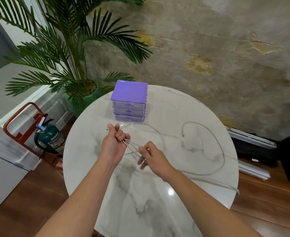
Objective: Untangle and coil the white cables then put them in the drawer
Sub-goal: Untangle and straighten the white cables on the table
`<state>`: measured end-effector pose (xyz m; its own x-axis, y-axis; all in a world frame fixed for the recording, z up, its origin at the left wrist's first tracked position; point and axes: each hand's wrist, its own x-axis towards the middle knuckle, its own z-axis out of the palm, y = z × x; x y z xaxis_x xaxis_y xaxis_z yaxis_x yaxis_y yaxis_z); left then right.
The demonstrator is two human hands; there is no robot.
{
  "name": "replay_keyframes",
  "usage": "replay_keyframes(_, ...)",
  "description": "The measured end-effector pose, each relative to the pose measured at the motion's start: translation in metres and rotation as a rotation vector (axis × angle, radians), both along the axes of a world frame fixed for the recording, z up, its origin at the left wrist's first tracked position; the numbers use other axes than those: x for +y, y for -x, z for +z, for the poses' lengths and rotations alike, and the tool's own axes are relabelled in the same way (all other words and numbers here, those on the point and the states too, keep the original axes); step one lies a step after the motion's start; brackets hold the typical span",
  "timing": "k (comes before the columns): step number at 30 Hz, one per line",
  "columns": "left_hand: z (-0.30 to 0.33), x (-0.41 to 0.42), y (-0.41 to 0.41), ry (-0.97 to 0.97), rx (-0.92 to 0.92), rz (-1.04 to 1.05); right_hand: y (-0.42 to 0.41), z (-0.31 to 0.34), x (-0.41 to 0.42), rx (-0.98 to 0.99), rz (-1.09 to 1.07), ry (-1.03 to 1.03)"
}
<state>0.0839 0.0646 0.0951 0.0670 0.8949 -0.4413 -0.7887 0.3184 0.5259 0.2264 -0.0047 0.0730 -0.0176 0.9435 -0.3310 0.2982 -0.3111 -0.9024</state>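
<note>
White cables [216, 142] lie in wide loops over the right half of the round marble table [158, 202]; one strand runs off the table's right edge. My left hand [114, 144] grips several strands in its curled fingers above the table's middle. My right hand [153, 157] pinches the same strands a short way to the right, so they stretch taut between both hands. A cable plug lies just left of my left thumb. The purple drawer unit [129, 101], with three clear drawers all closed, stands at the table's far side behind my left hand.
A potted palm [82, 93] stands behind the table's left side. A green fire extinguisher [49, 138] in a red stand sits on the wooden floor to the left. Dark cases and metal rails [253, 151] lie on the floor at right.
</note>
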Motion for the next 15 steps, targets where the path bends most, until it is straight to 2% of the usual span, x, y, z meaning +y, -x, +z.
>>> replay_keyframes(6, 0.000, 0.004, 0.004, 0.010, -0.051, 0.039, -0.008, -0.001, 0.000, -0.267, -0.029, -0.024)
replay_keyframes(15, -0.009, 0.013, 0.023, 0.081, -0.067, 0.166, -0.059, 0.008, -0.005, -0.717, 0.087, 0.050)
